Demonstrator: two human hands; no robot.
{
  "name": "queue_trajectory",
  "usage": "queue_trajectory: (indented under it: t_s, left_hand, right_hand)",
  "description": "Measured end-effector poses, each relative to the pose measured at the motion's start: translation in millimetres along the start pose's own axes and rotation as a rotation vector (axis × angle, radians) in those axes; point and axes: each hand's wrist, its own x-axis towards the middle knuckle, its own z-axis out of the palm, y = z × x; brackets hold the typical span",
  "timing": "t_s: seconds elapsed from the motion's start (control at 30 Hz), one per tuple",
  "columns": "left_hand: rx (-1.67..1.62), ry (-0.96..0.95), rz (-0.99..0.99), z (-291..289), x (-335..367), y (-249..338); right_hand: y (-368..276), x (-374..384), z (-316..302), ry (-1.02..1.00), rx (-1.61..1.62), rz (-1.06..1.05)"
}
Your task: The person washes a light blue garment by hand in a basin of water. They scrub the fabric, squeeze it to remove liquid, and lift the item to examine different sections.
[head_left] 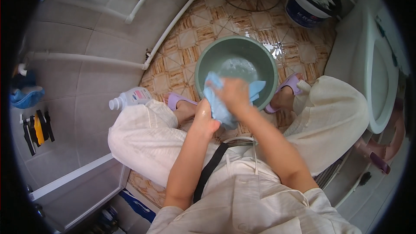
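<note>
A light blue cloth [222, 113] is bunched between my two hands, above the near rim of a round green basin [274, 70]. My left hand [205, 116] looks wet and is closed on the cloth's left side. My right hand [235, 95], smeared a little by motion, is closed over the top of the cloth. One corner of the cloth sticks out to the right of my right hand, over the basin. Soapy water with white suds [237, 67] shows inside the basin.
A white bottle [134, 97] lies by my left knee. Beyond the basin, wet patterned tiles [182, 43] cover the floor. At the far right stands a bin [305, 11] with crumpled paper. A white toilet [377, 86] is on the right; white pipes [173, 21] run along the left wall.
</note>
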Motion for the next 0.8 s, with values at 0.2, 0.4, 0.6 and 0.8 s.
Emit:
queue_trajectory:
  t_s: [0.2, 0.4, 0.6, 0.8]
  left_hand:
    - [-0.044, -0.262, 0.025, 27.7, -36.4, 40.3]
    - [-0.13, -0.258, 0.291, 37.8, -50.5, 49.4]
    - [-0.009, -0.285, 0.463, 17.8, -43.3, 61.3]
    - [0.17, -0.138, -0.058, -31.2, 9.4, 30.9]
  right_hand:
    - [45.1, 13.7, -13.1, 0.362, 0.914, 0.229]
    - [30.5, -36.0, -6.8, -0.275, 0.693, -0.163]
    - [44.8, -17.9, 4.6, -0.155, 0.78, 0.195]
    - [-39.0, -65.6, -1.2, 0.018, 0.599, -0.156]
